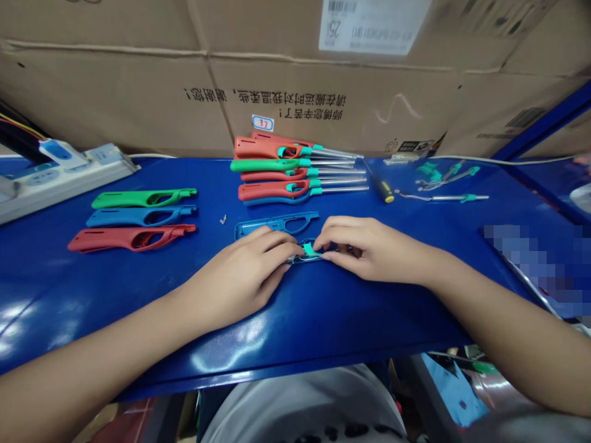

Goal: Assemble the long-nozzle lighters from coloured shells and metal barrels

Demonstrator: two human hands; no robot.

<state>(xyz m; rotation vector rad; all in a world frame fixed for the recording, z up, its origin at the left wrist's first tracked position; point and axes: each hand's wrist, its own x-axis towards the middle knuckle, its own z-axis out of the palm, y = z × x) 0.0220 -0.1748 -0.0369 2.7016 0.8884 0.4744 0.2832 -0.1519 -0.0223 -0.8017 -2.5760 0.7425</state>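
Low over the blue table, both hands meet at an opened blue lighter half shell (301, 259) with clear and wire-like parts inside. My left hand (253, 261) has its fingers closed on the shell's left part. Between the hands a teal trigger piece (308, 249) sits in the shell. My right hand (372, 249) pinches at this piece with thumb and forefinger; its other fingers are curled. Much of the shell is hidden by the fingers. Just behind lies another blue shell half (277, 225), hollow side up. Small metal screws (223, 219) lie left of it.
Several red, green and blue lighters with metal tubes (300, 166) are stacked against a cardboard box (138, 98). Empty coloured handles (138, 237) lie left, near a power strip (60, 178). A screwdriver (382, 188), a loose metal tube (455, 198) and teal parts (431, 172) lie right.
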